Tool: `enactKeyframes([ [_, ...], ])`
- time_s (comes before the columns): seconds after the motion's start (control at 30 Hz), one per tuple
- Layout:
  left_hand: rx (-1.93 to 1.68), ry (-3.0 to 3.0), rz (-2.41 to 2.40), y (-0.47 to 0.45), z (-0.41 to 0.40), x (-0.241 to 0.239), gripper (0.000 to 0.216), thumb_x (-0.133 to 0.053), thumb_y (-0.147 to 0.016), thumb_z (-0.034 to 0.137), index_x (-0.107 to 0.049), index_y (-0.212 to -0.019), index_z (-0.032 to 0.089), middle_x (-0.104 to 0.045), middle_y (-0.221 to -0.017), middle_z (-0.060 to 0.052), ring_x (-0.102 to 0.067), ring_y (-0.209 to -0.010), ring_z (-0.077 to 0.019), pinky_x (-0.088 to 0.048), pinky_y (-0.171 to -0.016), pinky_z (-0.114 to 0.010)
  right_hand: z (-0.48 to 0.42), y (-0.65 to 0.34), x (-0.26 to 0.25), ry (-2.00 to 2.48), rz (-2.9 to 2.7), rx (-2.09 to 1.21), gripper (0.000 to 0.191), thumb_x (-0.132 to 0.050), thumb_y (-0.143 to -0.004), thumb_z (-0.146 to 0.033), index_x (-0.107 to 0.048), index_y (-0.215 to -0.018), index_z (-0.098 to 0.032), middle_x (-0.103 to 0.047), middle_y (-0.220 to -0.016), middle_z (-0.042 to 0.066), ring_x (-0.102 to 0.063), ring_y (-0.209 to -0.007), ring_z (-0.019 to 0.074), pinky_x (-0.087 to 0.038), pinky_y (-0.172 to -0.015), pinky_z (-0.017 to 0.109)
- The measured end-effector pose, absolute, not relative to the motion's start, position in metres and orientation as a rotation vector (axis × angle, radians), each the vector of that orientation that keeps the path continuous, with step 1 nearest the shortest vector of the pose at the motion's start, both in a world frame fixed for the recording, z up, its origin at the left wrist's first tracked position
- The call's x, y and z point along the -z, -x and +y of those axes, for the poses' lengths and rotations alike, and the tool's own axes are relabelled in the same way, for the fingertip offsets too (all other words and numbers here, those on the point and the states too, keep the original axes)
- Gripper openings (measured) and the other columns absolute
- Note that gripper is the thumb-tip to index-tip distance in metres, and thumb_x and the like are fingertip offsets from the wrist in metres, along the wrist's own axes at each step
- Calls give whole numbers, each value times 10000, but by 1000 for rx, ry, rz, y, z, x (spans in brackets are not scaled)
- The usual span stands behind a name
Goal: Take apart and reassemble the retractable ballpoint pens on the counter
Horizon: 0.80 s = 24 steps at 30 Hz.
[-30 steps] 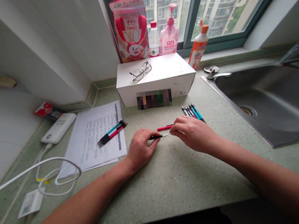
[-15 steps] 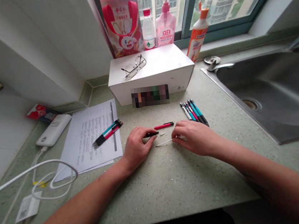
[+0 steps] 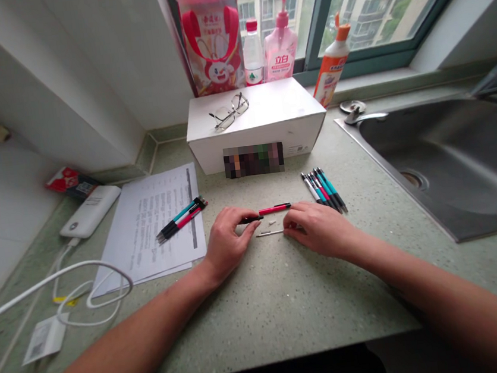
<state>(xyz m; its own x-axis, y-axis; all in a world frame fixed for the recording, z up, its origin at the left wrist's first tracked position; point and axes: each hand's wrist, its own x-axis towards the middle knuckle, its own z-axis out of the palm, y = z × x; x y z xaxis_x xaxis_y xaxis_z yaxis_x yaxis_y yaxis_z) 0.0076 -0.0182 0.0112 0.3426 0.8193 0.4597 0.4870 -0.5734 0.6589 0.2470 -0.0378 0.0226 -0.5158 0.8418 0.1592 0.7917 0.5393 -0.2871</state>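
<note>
My left hand (image 3: 226,240) rests on the green countertop (image 3: 280,302) with its fingers pinched on a short black pen tip piece (image 3: 250,219). My right hand (image 3: 318,228) lies to the right, fingers closed on the end of a thin white refill (image 3: 269,232) that lies on the counter. A red pen barrel (image 3: 274,208) and a tiny white part (image 3: 272,222) lie between the hands. A row of several pens (image 3: 322,183) sits just right of my right hand. Three more pens (image 3: 181,219) lie on a printed sheet (image 3: 154,227) to the left.
A white box (image 3: 257,124) with glasses (image 3: 230,111) on top stands behind. Bottles (image 3: 280,48) and a red bag (image 3: 212,35) line the window sill. A steel sink (image 3: 451,157) is at right. A power bank (image 3: 90,211) and white cable (image 3: 79,277) lie at left.
The refill came out of the black tip piece and my right hand lowered it to the counter. My left hand kept the tip piece and stayed in place.
</note>
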Motion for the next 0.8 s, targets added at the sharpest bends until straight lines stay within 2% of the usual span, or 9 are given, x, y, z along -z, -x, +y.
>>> enactKeyframes([
  [0.1, -1110, -2214, 1078, -8, -19, -12, 71, -701, -914, 247, -718, -977, 220, -736, -919, -45, -647, -883, -211, -510, -824, -374, -40, -245, -27, 1329, -2439, -271, 57, -654, -921, -253, -632, -902, -205, -680, -872, 43, -634, -804, 195, -473, -709, 322],
  [0.23, -1053, -2272, 886, -9, -21, -11, 107, -701, -918, 314, -725, -974, 227, -751, -885, -41, -663, -847, -202, -514, -808, -353, -47, -235, -27, 1174, -2385, -282, 202, -638, -956, -367, -617, -1065, -198, -699, -970, 58, -651, -843, 191, -485, -742, 317],
  [0.4, -1073, -2265, 801, -8, -23, -11, 147, -682, -933, 345, -712, -954, 203, -750, -831, -39, -649, -749, -175, -517, -739, -318, -50, -228, -20, 1100, -2404, -228, 238, -489, -1036, -349, -640, -978, -175, -699, -889, 70, -647, -832, 197, -474, -745, 322],
  [0.57, -1144, -2231, 867, -7, -23, -11, 102, -692, -927, 264, -716, -995, 192, -747, -868, -50, -645, -781, -175, -513, -732, -307, -47, -232, -24, 1215, -2333, -324, 334, -403, -1060, -334, -616, -853, -184, -675, -827, 50, -619, -743, 173, -435, -673, 295],
  [0.8, -1164, -2057, 941, -7, -24, -11, 74, -712, -908, 232, -759, -953, 196, -750, -826, -47, -664, -749, -173, -518, -703, -300, -48, -231, -21, 1230, -2242, -351, 341, -433, -1052, -361, -651, -854, -188, -681, -817, 42, -630, -725, 168, -442, -655, 286],
])
